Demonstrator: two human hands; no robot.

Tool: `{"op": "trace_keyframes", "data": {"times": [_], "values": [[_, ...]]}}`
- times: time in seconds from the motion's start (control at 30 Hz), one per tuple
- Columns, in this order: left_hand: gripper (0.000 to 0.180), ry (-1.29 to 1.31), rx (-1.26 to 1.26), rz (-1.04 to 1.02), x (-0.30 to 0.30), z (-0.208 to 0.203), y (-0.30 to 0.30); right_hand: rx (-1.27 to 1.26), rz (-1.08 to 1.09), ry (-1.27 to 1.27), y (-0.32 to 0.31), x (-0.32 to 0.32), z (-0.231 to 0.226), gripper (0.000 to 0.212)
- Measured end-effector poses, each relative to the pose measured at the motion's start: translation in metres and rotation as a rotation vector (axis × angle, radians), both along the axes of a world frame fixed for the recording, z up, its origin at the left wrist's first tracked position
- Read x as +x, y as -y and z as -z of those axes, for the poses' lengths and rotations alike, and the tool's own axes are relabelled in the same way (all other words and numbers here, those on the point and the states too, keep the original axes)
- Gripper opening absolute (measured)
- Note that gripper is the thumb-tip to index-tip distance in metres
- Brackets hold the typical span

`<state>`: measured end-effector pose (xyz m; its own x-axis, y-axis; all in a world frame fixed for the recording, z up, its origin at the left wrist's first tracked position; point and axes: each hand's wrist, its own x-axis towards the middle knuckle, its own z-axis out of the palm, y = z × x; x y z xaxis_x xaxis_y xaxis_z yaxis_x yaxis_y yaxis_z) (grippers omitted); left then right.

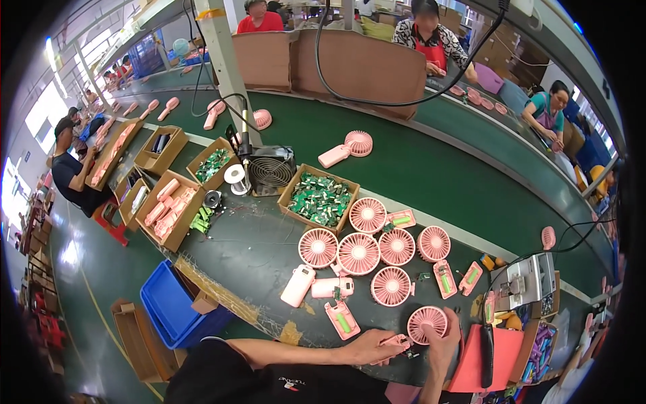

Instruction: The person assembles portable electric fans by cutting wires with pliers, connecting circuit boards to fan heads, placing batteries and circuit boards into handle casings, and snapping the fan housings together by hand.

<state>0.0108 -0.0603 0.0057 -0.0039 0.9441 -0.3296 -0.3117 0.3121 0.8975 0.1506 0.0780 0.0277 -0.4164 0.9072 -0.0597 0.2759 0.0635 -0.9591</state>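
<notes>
Your left hand covers much of the pink part it holds, so its full shape can't be told; your right hand hides one edge of the fan; your right forearm and black shirt are cut off by the lower edge; cardboard hides the lower body of the person in red; the far-off workers are too small to make out.

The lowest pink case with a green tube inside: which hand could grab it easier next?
Probably the left hand, though it holds a pink part: the pink case lies nearer. The right hand, farther off, holds a round fan head.
</notes>
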Motion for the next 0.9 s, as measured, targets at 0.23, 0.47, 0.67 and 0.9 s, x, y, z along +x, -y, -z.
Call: {"op": "trace_keyframes", "data": {"times": [0.23, 0.47, 0.67, 0.9], "values": [[0.042, 0.066, -0.112, -0.033, 0.001, -0.014, -0.003, 0.032, 0.170, -0.139, 0.009, 0.022, -0.015, 0.050], [0.027, 0.208, -0.049, -0.074, -0.033, -0.021, -0.009, -0.156, 0.166, -0.356, 0.009, 0.000, -0.034, 0.050], [0.028, 0.228, -0.099, 0.045, -0.032, -0.023, -0.014, -0.225, 0.119, -0.455, 0.009, -0.006, -0.025, 0.047], [0.029, 0.276, -0.081, 0.023, -0.022, -0.019, -0.003, -0.202, 0.099, -0.306, 0.014, -0.015, -0.022, 0.047]]}}
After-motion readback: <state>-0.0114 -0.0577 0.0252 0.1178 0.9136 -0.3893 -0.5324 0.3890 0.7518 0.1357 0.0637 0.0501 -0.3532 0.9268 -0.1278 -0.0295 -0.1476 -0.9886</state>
